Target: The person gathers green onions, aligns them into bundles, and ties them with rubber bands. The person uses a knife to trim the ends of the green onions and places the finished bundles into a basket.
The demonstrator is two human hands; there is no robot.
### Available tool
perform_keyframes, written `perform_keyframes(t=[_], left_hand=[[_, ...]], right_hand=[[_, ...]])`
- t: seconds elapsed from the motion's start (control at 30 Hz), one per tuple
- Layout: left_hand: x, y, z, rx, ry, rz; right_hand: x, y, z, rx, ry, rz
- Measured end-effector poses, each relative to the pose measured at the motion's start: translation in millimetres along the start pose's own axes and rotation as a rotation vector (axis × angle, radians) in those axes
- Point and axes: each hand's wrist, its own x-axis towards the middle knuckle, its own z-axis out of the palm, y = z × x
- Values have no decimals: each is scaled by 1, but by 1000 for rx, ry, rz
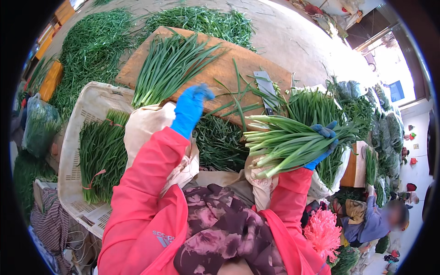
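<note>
My left hand (192, 103) in a blue glove hovers at the board's front edge with fingers curled; I cannot make out anything in it. Beyond it, a loose bunch of long green leafy stalks (167, 68) lies on the wooden board (206, 59). My right hand (326, 137), also gloved, grips a bunch of stalks (279, 142) with pale ends pointing left. A cleaver (264, 87) with a dark handle lies at the board's right, among scattered leaves. At my left, a white plastic crate (73, 156) holds tied bundles (101, 156).
Cut leaves (87, 46) are heaped on the floor beyond the board and below it. A white sack of greens (311, 105) stands right of the cleaver, bagged bundles (385, 123) beyond it. A co-worker (366, 220) at lower right handles stalks. Bagged greens (39, 123) sit far left.
</note>
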Motion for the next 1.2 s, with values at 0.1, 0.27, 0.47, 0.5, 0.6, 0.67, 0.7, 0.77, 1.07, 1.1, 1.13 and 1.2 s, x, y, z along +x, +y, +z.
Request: perform_keyframes(t=[0.1,0.27,0.47,0.5,0.6,0.67,0.7,0.77,1.07,1.1,1.13,1.2], left_hand=[[2,-33,-6,-396,-422,-251],[-58,72,60,-465,-672,-566],[-74,60,92,-818,-397,-571],[-72,57,90,-671,-414,-515],[-54,20,51,-136,-467,-361],[-40,-5,15,615,-616,-261],[-37,-2,4,1126,-702,-187],[-40,4,8,1124,-703,-106],[-25,74,91,-293,-429,97],[-23,82,93,-298,-432,122],[-21,86,94,-304,-435,148],[-22,83,100,-335,-409,3]], right_hand=[[2,3,2,47,-5,-11],[2,-2,1,21,-21,24],[2,5,5,39,1,58],[2,2,8,47,-10,59],[5,-10,19,103,-38,-66],[8,-26,21,111,-75,-108],[11,-34,22,108,-93,-123],[12,-45,19,51,-99,-147],[22,-34,6,81,-20,-34],[23,-30,5,56,-28,-35],[22,-26,5,57,-7,-41],[21,-20,4,56,35,-52]])
